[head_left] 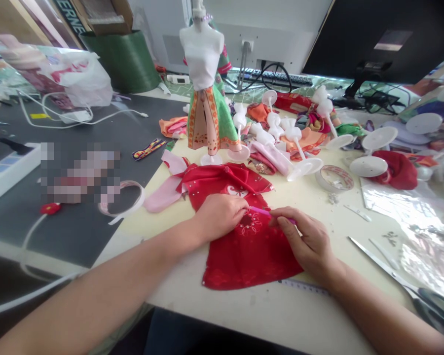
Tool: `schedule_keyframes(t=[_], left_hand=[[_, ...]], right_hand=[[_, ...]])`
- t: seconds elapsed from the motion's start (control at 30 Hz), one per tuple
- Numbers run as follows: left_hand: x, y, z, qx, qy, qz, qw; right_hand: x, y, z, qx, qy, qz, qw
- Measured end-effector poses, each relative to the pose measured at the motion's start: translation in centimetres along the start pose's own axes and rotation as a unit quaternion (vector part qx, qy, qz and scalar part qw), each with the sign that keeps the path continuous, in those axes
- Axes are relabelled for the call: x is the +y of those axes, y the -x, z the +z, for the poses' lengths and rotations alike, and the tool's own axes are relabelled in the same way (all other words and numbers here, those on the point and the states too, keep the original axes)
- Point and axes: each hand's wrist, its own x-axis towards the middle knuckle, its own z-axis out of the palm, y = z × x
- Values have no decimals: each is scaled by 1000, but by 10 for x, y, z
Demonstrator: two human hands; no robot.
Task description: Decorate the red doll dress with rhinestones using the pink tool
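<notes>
A small red garment (251, 261) with white printed patterns and tiny white beads lies spread on the cream tabletop. My left hand (222, 214) rests on its upper part, fingers closed in a pinch. What those fingertips hold is hidden. From the right, my right hand (309, 241) grips a thin pink pen-like stick (260, 211) between thumb and fingers. The stick's pale tip reaches to my left fingertips. Above the garment stands a white mini mannequin (202, 54) in a green and peach skirt (222, 123).
Black-handled scissors (403, 281) lie open at the right. Tape rolls (335, 178) sit on both sides. Several toppled white mini mannequins (292, 130) lie among coloured cloth pieces at the back. A ruler (307, 286) shows under the garment's edge. Monitors (377, 39) stand behind.
</notes>
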Motion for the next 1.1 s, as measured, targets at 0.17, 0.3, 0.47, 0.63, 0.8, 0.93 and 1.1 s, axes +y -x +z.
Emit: schedule_keyframes(t=[0.17,0.3,0.47,0.63,0.8,0.93,1.1], left_hand=[[0,0,1,-2,1,-1,1000],[0,0,-1,8,16,-16,1000],[0,0,-4,40,53,-36,997],[0,-1,-4,44,82,-41,995],[4,0,-11,62,320,-131,936],[5,-1,-20,30,566,-223,793],[5,-3,-23,5,651,-249,717]], right_hand=[[0,1,0,24,-12,20,999],[1,1,0,34,-11,22,999],[1,1,-1,35,-11,24,999],[2,1,-1,34,-12,23,999],[2,0,-2,58,-26,6,998],[2,1,-3,76,-49,-7,996],[0,1,-6,96,-50,-31,994]])
